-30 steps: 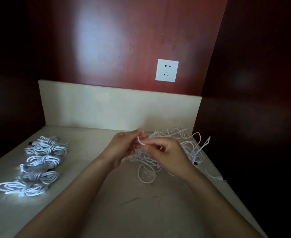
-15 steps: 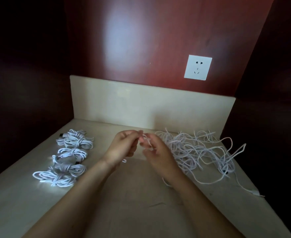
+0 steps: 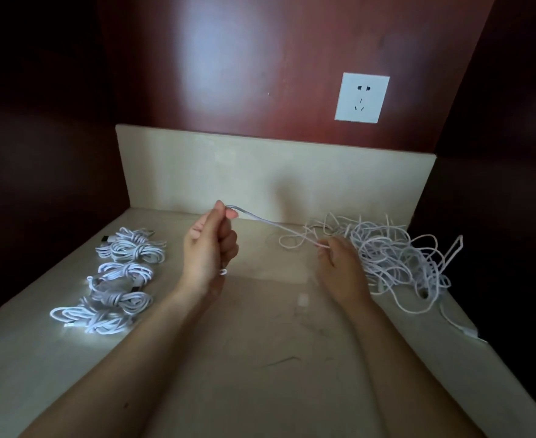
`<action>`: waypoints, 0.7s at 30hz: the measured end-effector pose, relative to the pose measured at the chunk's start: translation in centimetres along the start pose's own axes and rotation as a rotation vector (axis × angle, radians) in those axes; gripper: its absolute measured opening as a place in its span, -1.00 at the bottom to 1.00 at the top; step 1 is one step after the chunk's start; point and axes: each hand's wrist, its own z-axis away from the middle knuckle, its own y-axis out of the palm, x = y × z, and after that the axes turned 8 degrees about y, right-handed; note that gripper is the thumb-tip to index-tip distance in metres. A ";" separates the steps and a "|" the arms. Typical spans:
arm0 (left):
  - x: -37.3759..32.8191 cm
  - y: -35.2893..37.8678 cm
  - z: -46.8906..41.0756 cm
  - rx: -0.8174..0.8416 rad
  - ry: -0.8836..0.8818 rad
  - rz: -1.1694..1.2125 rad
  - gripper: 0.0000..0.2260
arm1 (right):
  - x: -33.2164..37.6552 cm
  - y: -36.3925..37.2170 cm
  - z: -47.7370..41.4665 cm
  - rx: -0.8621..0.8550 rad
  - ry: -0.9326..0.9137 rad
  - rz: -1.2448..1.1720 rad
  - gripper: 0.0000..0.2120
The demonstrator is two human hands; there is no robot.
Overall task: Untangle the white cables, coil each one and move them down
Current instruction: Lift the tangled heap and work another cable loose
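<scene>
White cable (image 3: 269,223) stretched between two hands, left hand (image 3: 211,245) fisted round it, right hand (image 3: 342,267) pinching it beside the tangle (image 3: 393,254) at desk (image 3: 260,358) right — coils (image 3: 121,276) lined up left, socket (image 3: 361,98) above.

Home-like alcove: wood-panelled walls (image 3: 260,58), wall socket (image 3: 361,98), beige counter (image 3: 260,358).

Dim alcove lined at the back with a glossy red-brown wall panel (image 3: 292,42), marked by a soft pale patch of reflected light (image 3: 216,61) and fitted at the right with a white wall socket (image 3: 361,98). Flanked by a near-black left side panel (image 3: 39,153) and a dark right side panel (image 3: 497,153). Below, a pale beige stone table (image 3: 260,390) with faint dark scratches (image 3: 284,361), backed along the far edge by an upright beige strip (image 3: 260,172) of like colour.
</scene>
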 end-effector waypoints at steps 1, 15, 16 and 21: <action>0.1 -0.1 -0.2 -0.044 0.005 0.017 -0.72 | 0.1 -0.3 0.1 0.024 0.000 -0.026 -0.75; 3.4 5.5 2.3 0.308 -0.065 -0.490 -0.91 | 5.1 -4.9 1.2 0.309 0.114 -0.705 -0.69; 3.7 5.5 2.3 0.282 -0.057 -0.474 -0.93 | 4.7 -4.5 1.4 0.313 0.060 -0.584 -0.67; 4.2 4.3 2.1 0.224 0.010 -0.525 -0.92 | 4.3 -3.0 1.7 0.291 -0.069 -0.259 -0.68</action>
